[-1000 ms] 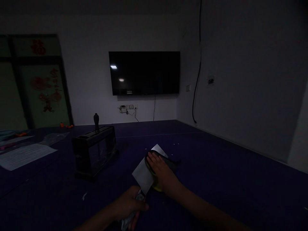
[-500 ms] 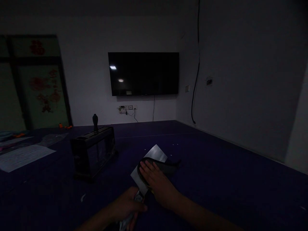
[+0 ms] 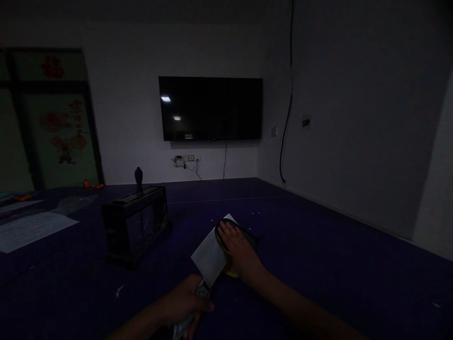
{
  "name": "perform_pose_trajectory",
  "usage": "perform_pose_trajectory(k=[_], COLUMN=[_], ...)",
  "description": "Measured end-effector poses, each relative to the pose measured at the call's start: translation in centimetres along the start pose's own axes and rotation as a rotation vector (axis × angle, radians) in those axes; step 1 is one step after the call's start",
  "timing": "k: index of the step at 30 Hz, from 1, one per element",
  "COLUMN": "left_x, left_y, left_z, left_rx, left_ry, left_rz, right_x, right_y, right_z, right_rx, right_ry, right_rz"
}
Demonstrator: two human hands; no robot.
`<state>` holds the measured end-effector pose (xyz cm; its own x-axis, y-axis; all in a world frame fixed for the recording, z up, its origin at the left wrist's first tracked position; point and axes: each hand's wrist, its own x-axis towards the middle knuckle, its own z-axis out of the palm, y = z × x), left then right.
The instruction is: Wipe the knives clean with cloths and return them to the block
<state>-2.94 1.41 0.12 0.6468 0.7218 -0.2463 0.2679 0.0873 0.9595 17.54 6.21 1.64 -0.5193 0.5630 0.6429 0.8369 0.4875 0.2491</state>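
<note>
My left hand (image 3: 189, 302) is wrapped around the handle of what looks like a cleaver (image 3: 208, 257), its broad pale rectangular blade pointing up and away from me. Something shiny and crinkled covers the handle. My right hand (image 3: 242, 250) lies over a dark, soft-looking pad (image 3: 221, 236) with a yellow edge, pressing it onto the far right part of the blade. A dark end of the pad trails off to the right. The underside of the pad and my right thumb are hidden.
A black frame-like box (image 3: 132, 226) with clear sides and an upright knob stands left on the dark blue surface (image 3: 318, 283). Printed paper (image 3: 35, 231) and a plastic bag (image 3: 74, 204) lie farther left. Small white scraps (image 3: 119, 290) are scattered about. A television (image 3: 212, 108) hangs on the wall.
My right hand and the pad have slid up and right along the blade, uncovering its middle. More of the yellow edge shows. My left hand keeps its hold, nearly still.
</note>
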Motion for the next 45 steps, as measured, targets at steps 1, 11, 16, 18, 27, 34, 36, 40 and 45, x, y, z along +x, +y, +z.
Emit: perform_pose_trajectory(k=[1,11,16,18,27,34,36,40,45], left_x=[0.0,-0.1,0.0,0.0,0.0,-0.1,-0.1,0.2,0.2], left_y=[0.0,0.1,0.1,0.0,0.2,0.1,-0.2,-0.7,-0.7], left_z=[0.0,0.2,0.1,0.1,0.0,0.1,0.0,-0.2,-0.3], left_rx=[-0.003,-0.046,-0.049,-0.053,-0.032,-0.023,-0.020,-0.006,-0.021], left_ry=[0.011,0.007,0.021,0.019,-0.001,0.017,0.027,0.049,0.036], left_rz=[0.006,0.019,0.015,0.012,0.000,0.002,-0.009,-0.017,0.013], right_x=[0.0,-0.5,-0.6,-0.6,-0.2,0.4,0.4,0.4,0.1], right_y=[0.1,-1.0,-1.8,-1.9,-0.9,1.0,1.4,1.6,0.7], right_z=[0.2,0.1,-0.7,-0.7,0.0,0.3,0.7,1.3,1.0], right_rx=[-0.003,0.004,0.051,0.061,0.061,0.011,-0.003,-0.004,0.011], right_ry=[0.005,-0.019,-0.056,-0.068,-0.060,-0.001,0.012,0.013,0.022], right_rz=[0.026,-0.008,-0.119,-0.143,-0.125,-0.035,0.007,0.050,0.097])
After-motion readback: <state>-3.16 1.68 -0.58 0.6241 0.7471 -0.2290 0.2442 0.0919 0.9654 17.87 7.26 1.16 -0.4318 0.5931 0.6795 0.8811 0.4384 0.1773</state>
